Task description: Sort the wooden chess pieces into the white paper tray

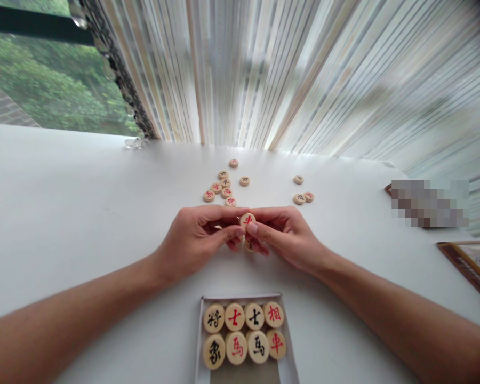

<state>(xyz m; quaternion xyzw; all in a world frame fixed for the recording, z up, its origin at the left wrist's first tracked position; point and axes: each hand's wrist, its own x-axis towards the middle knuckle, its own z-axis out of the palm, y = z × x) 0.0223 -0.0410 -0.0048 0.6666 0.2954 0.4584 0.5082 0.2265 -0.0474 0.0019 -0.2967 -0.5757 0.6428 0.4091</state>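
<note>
A round wooden Chinese chess piece with a red character [247,220] is pinched between my two hands above the table. My left hand [202,229] grips its left side with thumb and fingers. On the right side, my right hand [286,229] holds it, the thumb on its face. Below the hands another piece with a black mark [250,245] shows, partly hidden by my fingers. Nearer to me lies an open white box [287,341] with rows of chess pieces, red and black characters facing up. The bare grey bottom of the box shows at its near end.
Several loose chess pieces [225,183] lie beyond my hands, with a small group [300,199] farther right. A brown-edged framed item [464,272] and a blurred-out object [428,205] lie at the right. Striped curtains [232,69] hang along the table's [84,202] far edge.
</note>
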